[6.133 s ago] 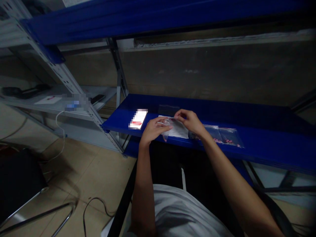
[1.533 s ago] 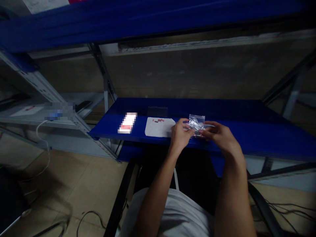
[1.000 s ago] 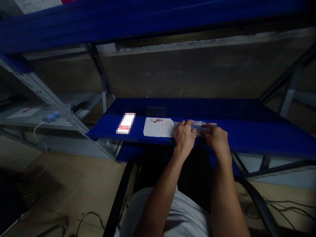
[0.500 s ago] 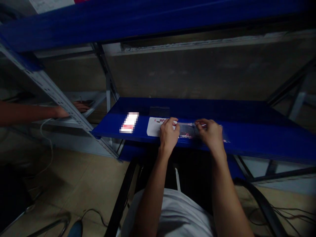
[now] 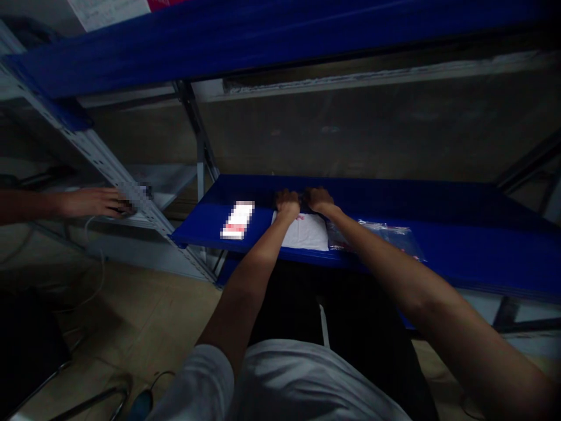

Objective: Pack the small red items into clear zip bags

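My left hand (image 5: 287, 202) and my right hand (image 5: 319, 200) are side by side near the back of the blue shelf board (image 5: 460, 234). Both have curled fingers, with the fingertips turned away from me. Between them a dark flat piece (image 5: 302, 199) shows faintly; the dim light hides how the fingers meet it. Just in front of the hands lies a white folded cloth (image 5: 307, 234) with small pink marks at its far edge. To its right, partly under my right forearm, are clear plastic bags (image 5: 397, 238) with reddish print.
A bright, pixelated phone-like rectangle (image 5: 238, 220) lies on the board's left. Beyond the metal rack post (image 5: 105, 158) another person's hand (image 5: 99, 202) rests by a grey shelf (image 5: 170, 175). A blue upper shelf (image 5: 263, 41) crosses overhead.
Both hands have let go of the clear plastic bag and moved back and left, past the white cloth, to the dark flat piece. The other person's hand has shifted left.
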`<state>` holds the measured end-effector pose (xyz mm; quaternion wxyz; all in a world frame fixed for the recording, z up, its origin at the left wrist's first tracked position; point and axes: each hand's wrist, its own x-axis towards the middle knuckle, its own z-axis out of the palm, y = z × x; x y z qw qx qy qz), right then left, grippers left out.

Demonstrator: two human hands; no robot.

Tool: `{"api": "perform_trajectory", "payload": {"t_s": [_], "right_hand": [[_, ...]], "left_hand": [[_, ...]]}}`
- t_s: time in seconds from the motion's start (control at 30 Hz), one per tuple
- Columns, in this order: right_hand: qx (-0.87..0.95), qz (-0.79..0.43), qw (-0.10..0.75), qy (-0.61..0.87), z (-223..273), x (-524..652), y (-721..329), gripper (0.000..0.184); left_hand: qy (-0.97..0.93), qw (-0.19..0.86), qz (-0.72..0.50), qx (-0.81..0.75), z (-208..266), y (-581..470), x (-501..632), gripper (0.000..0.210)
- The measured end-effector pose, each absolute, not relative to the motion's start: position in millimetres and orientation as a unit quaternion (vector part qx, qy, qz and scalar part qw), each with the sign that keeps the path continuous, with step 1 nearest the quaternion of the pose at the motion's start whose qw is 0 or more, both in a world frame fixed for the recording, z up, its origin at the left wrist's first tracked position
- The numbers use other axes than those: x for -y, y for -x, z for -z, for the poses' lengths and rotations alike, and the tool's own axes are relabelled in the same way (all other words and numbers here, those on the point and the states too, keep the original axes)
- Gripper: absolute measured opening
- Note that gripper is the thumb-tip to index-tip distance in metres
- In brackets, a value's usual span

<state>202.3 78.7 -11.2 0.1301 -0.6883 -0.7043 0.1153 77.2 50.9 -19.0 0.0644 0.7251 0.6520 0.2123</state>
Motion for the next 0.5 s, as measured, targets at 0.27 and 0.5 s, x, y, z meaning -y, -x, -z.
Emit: {"api": "perform_trajectory", "payload": {"t_s": [0.27, 0.5], "right_hand": [[0.689, -0.102, 0.182, 0.694, 15, -79, -211, 0.033], [0.653, -0.131, 0.347, 0.660, -22, -66, -245, 0.017]], "left_hand": [[-0.729, 0.054, -0.234, -0.641, 23, -82, -53, 0.023], [-0.648, 0.212, -0.538, -0.495, 9, -94, -45, 0.034]]}}
